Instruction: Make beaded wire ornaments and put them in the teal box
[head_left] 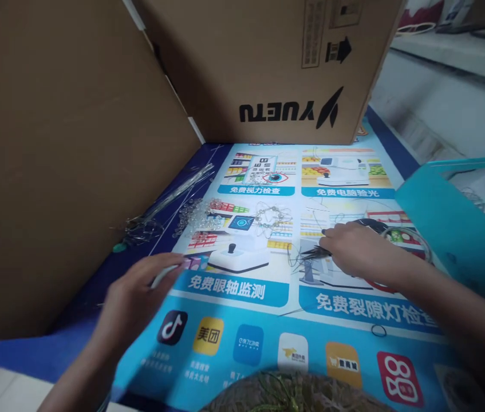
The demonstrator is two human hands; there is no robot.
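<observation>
head: 2 hands [137,286], 1 bead grp [197,217]

**Shiny clear beads [199,219], matt cardboard [225,68]**

Beads: transparent with bright glints; glass or plastic cannot be told. A similar sparkle is noted on the bead ring [273,220]. Loose strips [188,186] are recorded as clear, glossy, plastic-looking. A dark metallic look is shown by the pointed tool [314,253]. Cardboard: brown, matt, smooth-faced, printed in black. The printed sheet [268,320] is seen as smooth with a soft sheen. Teal box [435,212]: smooth; material undetermined. Wall [435,109]: pale, largely matt.
</observation>
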